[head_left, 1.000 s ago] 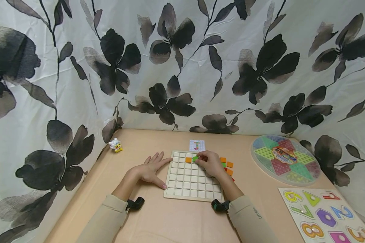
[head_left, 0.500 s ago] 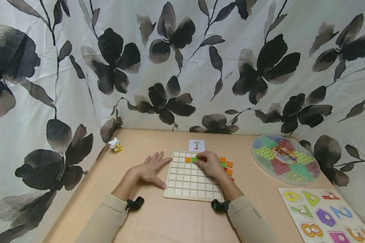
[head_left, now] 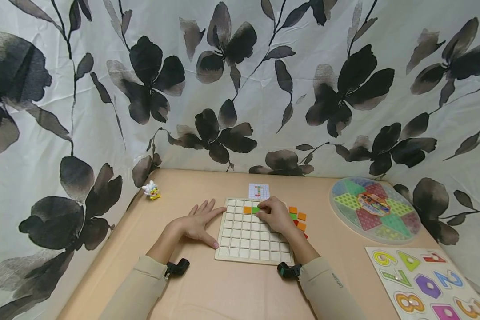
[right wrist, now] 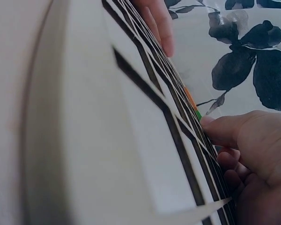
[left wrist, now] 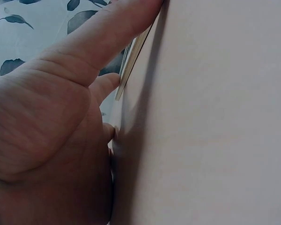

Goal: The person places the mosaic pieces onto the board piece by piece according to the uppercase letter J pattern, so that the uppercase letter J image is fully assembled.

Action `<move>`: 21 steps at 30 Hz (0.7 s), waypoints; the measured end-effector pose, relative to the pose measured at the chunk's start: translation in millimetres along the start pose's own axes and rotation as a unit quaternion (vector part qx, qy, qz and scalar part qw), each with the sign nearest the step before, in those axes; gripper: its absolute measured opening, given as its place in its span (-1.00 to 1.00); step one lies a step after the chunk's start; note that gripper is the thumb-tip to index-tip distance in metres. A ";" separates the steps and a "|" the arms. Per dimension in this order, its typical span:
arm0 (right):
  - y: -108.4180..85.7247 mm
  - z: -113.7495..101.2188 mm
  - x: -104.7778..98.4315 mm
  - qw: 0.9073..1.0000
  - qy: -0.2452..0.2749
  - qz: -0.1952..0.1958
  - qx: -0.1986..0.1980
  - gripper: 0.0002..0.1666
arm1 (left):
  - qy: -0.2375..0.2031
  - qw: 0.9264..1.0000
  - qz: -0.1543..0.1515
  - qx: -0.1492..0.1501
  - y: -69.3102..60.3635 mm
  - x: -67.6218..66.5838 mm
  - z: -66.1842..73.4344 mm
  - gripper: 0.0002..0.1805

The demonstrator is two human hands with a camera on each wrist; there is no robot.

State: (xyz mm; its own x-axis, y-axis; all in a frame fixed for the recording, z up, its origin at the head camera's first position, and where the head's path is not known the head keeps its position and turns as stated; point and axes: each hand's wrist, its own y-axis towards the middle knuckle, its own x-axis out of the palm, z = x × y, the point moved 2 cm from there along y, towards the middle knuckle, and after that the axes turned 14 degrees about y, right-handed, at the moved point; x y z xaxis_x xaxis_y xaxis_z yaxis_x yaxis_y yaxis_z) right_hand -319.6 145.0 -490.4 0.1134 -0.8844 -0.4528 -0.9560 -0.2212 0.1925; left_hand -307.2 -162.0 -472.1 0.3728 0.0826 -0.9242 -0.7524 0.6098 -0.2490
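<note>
A pale wooden grid board (head_left: pixel 254 261) lies mid-table. In its upper part sit an orange square tile (head_left: pixel 247 210) and, right of it, a green square tile (head_left: pixel 255 210). My right hand (head_left: pixel 275 215) reaches over the board's right side, its thumb and curled fingers at the green tile's right edge; the fingers partly cover that tile. In the right wrist view the thumb tip (right wrist: pixel 208 121) touches green. My left hand (head_left: pixel 198 226) lies spread at the board's left edge, thumb and index fingertip touching it. The left wrist view shows this hand (left wrist: pixel 51 122) beside the board's edge (left wrist: pixel 131 61).
Loose orange tiles (head_left: pixel 302 216), with green and red ones, lie right of the board, partly behind the right forearm. A pattern card (head_left: pixel 258 191) lies beyond the board. A round patterned box (head_left: pixel 374 210), a number-and-shape puzzle board (head_left: pixel 414 269) and a small toy figure (head_left: pixel 151 190) stand further out.
The green tile, tilted at first under my right fingers, now lies flat beside the orange one. My right hand has barely shifted; the left hand stays in place.
</note>
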 end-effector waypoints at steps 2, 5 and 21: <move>-0.3 -0.2 0.2 1.000 -0.002 -0.002 0.000 -0.68 | -0.007 1.000 0.000 0.003 0.0 0.4 -0.8 0.36; -0.2 -0.5 0.2 1.000 0.001 -0.005 0.000 -0.63 | -0.018 1.000 0.004 0.010 -0.1 1.7 -2.2 0.37; -2.9 -20.2 -28.2 0.998 0.051 -0.007 -0.029 -0.62 | 0.009 1.000 -0.001 0.000 0.2 0.0 0.1 0.36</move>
State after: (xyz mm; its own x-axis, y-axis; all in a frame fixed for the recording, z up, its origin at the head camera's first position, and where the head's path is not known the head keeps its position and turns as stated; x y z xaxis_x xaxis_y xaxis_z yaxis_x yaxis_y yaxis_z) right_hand -314.5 162.3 -460.6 0.1566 -0.9173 -0.3660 -0.9369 -0.2553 0.2390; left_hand -307.3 -161.8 -472.1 0.3644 0.0663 -0.9289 -0.7514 0.6102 -0.2512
